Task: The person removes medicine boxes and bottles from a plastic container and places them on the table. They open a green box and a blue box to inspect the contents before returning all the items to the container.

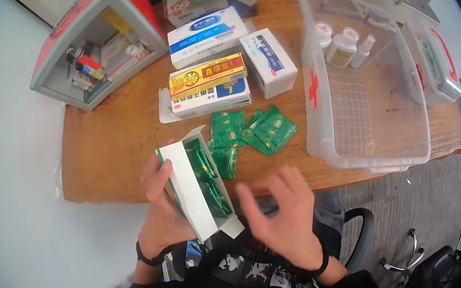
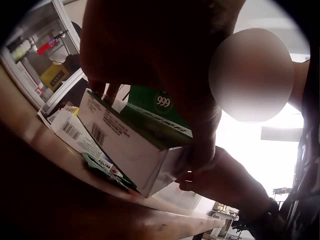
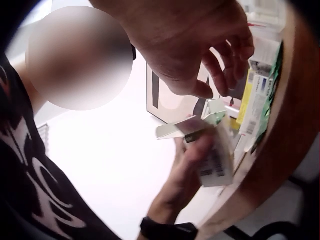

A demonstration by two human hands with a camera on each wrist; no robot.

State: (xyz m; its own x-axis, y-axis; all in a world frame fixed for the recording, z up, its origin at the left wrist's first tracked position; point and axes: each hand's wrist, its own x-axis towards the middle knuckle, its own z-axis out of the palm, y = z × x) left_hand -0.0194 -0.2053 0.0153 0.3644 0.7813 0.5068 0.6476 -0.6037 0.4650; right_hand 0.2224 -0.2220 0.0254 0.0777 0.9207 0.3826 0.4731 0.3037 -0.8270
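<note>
the left hand (image 1: 161, 205) grips a white and green carton (image 1: 197, 185) from below, fingers curled round its side, holding it tilted above the near edge of the wooden table (image 1: 101, 150) with its top flap open and green sachets (image 1: 211, 182) packed inside. the right hand (image 1: 282, 212) hovers just beside the carton's open end, fingers loosely spread and holding nothing. more loose green sachets (image 1: 255, 130) lie on the table just beyond the carton. further back sit stacked medicine boxes (image 1: 217, 66), a clear plastic bin (image 1: 366, 86) with small bottles (image 1: 342, 45) inside, and a red and grey first-aid case (image 1: 101, 39)
</note>
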